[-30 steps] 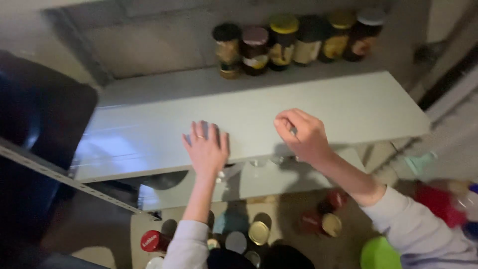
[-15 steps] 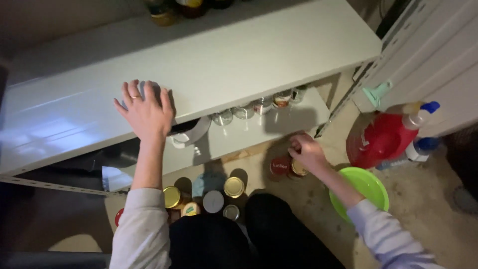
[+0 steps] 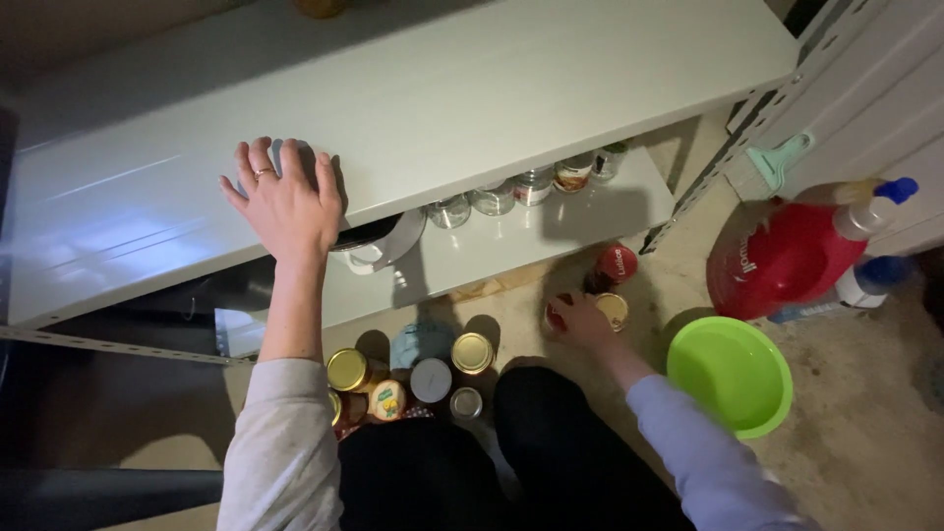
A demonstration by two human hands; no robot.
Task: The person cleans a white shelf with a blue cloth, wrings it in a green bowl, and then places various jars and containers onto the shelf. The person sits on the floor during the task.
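Resting flat, left hand (image 3: 285, 202) fingers spread on smooth white shelf (image 3: 472, 88); right hand (image 3: 582, 323) clasps a round jar (image 3: 559, 313).

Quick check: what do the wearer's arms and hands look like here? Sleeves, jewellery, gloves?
Both hands are bare, no gloves. The left hand has a thin ring on one of its fingers. The left arm wears a long pale grey sleeve ending short of the wrist, leaving the forearm uncovered. The right hand shows no ring that I can make out; its arm has a long light bluish-lilac sleeve reaching near the wrist.
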